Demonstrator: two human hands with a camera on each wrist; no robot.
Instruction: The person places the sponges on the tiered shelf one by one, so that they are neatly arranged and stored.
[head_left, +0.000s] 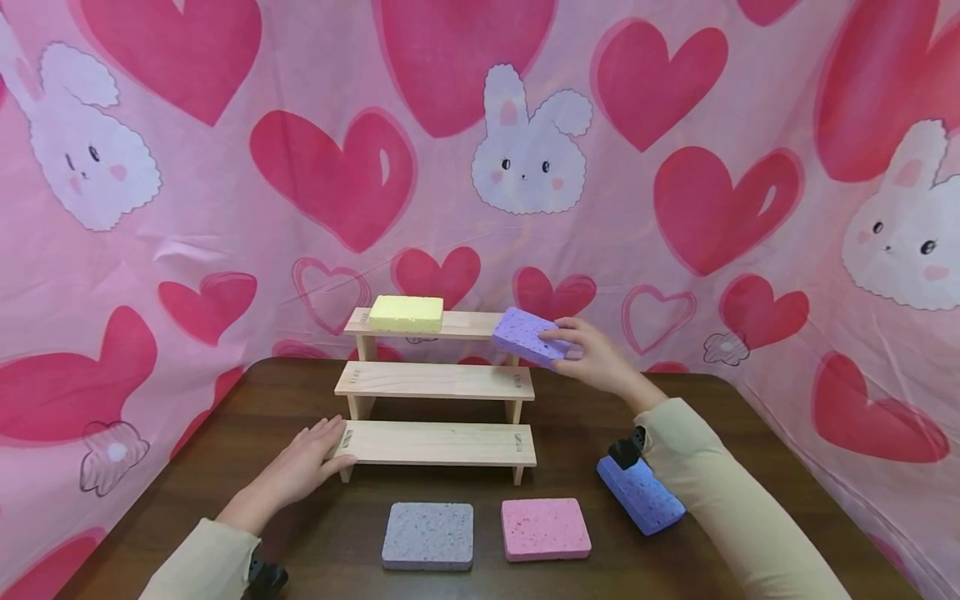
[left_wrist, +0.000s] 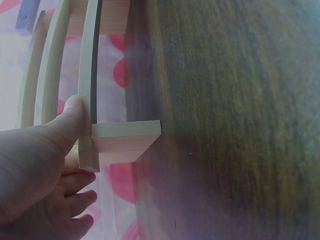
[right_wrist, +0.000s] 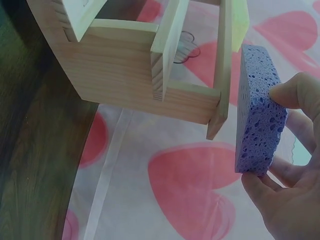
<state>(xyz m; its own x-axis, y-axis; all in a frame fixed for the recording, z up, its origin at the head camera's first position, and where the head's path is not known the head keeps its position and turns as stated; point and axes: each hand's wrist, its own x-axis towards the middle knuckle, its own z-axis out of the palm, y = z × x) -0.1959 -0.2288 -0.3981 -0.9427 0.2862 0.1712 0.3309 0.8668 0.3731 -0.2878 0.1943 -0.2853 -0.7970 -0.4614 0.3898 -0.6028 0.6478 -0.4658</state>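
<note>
A left hand rests at the left end of a three-step wooden shelf on a dark brown counter, its thumb spread apart from the other fingers and touching the lowest board. A yellow sponge lies flat toward the left end of the shelf's top board. A gray sponge lies on the counter in front of the shelf. A purple sponge, tilted, is held in the air just beside the right end of the shelf's top board, apart from it. A pink sponge lies in front of the shelf's right end. The fingers of the right hand, right of the shelf, are clamped on the purple sponge. A blue sponge lies at an angle to the shelf's front right. Behind the shelf, a pink cloth displays hearts and rabbit faces.
</note>
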